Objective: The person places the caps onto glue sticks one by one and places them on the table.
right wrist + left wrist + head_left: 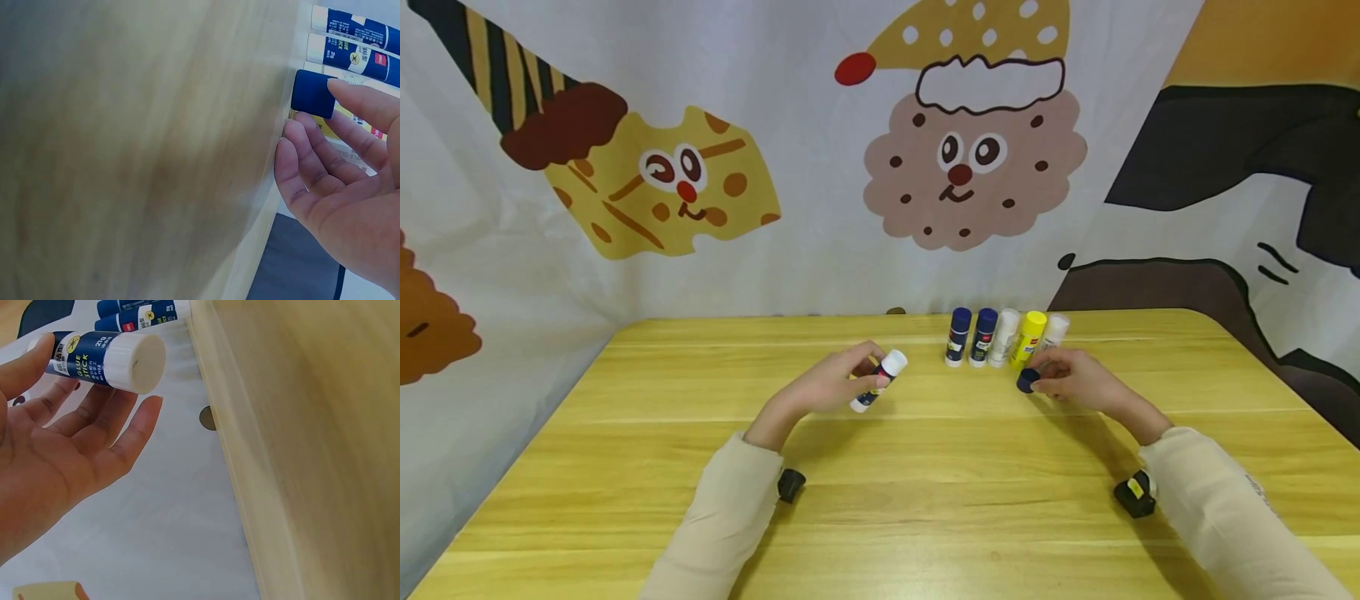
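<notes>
My left hand (831, 385) holds a navy-and-white glue stick (87, 357) tilted above the table, pinched between thumb and fingers. The stick's white end points up and away in the head view, and its "GLUE STICK" label shows in the left wrist view. With thumb and fingertips, my right hand (1075, 382) pinches a dark blue cap (314, 94) low over the table. Just behind that cap stands a yellow glue stick (1029, 335), with a white one (1056, 327) to its right, partly hidden by my right hand.
Left of the yellow stick, in the same upright row, are a white glue stick (1003, 337) and two navy-capped ones. The row stands near the back edge of the wooden table (887, 500). Behind hangs a white cloth (820, 250) printed with cartoon figures.
</notes>
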Action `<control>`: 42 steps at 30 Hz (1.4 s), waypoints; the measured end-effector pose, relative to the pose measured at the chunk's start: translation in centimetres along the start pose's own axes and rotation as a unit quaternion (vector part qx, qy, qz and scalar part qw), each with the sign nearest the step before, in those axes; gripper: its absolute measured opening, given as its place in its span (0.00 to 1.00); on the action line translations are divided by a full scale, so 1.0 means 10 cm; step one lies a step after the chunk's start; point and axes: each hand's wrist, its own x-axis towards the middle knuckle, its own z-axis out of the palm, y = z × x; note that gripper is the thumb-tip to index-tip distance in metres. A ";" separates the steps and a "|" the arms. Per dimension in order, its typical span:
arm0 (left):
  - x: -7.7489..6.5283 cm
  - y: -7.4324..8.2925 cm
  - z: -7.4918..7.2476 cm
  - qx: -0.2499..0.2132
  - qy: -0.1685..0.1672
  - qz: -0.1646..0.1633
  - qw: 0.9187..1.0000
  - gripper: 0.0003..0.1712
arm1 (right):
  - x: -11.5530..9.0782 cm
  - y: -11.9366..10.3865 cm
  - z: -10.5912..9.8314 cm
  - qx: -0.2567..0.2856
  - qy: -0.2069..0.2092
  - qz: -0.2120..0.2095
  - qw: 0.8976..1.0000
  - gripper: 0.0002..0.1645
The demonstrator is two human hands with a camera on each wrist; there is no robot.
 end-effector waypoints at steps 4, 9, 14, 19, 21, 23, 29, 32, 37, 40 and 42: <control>0.00 0.00 0.01 -0.003 -0.001 0.001 1.000 0.13 | 0.01 0.01 0.00 -0.004 0.002 -0.005 1.000 0.19; 0.00 -0.01 0.02 -0.007 -0.003 0.002 1.000 0.13 | 0.00 -0.01 0.01 -0.011 0.005 -0.008 1.000 0.18; 0.00 -0.02 0.03 -0.008 -0.002 -0.002 1.000 0.13 | 0.00 -0.02 0.01 -0.019 0.006 -0.005 1.000 0.17; 0.00 -0.02 0.04 -0.005 -0.004 -0.010 1.000 0.14 | -0.01 -0.03 0.01 -0.030 0.010 -0.008 0.999 0.17; 0.00 -0.02 0.04 -0.004 -0.004 -0.010 1.000 0.14 | -0.01 -0.03 0.01 -0.033 0.011 -0.008 0.999 0.16; 0.00 -0.02 0.04 -0.003 -0.004 -0.011 1.000 0.14 | -0.01 -0.03 0.01 -0.033 0.010 -0.009 0.999 0.16; 0.01 -0.03 0.05 0.001 -0.002 -0.014 1.000 0.13 | -0.02 -0.04 0.01 -0.035 0.013 -0.010 0.999 0.17; 0.01 -0.04 0.05 -0.003 -0.003 -0.016 1.000 0.14 | -0.03 -0.04 0.01 -0.037 0.018 -0.010 0.999 0.17; 0.00 -0.04 0.05 -0.006 -0.007 -0.013 1.000 0.13 | -0.04 -0.06 0.01 -0.030 0.019 -0.015 0.999 0.17; 0.00 -0.04 0.06 -0.004 -0.008 -0.010 1.000 0.13 | -0.04 -0.09 0.01 -0.022 0.017 -0.012 1.000 0.17; 0.00 -0.04 0.06 -0.001 -0.007 -0.008 1.000 0.13 | -0.04 -0.10 0.02 -0.017 0.018 -0.014 1.000 0.17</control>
